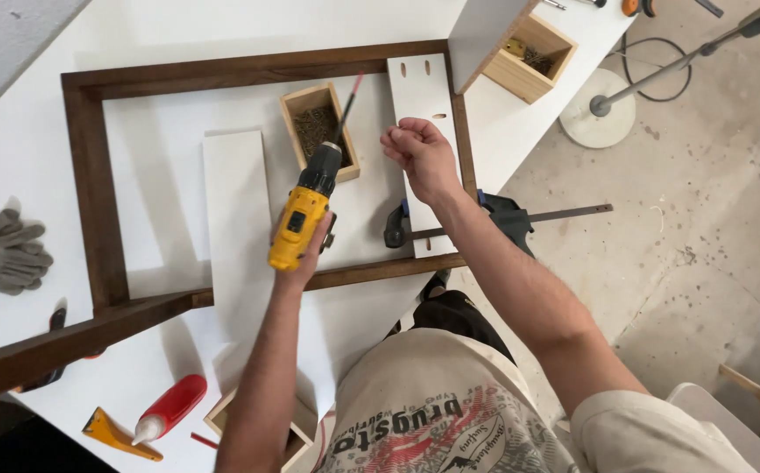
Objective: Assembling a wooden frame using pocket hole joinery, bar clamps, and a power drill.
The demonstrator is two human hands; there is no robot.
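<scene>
A: Holding steady? L hand grips yellow drill, bit over screw box.
B: Yes. R hand fisted (contents unseen) above white panel. Panel clamped to dark frame; apparently no screw driven yet.

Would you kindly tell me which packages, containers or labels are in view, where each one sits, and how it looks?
Glue bottle: lower left, lying down, red, white nozzle.
Open wooden box of screws: inside the frame, beyond the yellow drill.
Second wooden box: top right table corner, square.
No signs or screens.
</scene>
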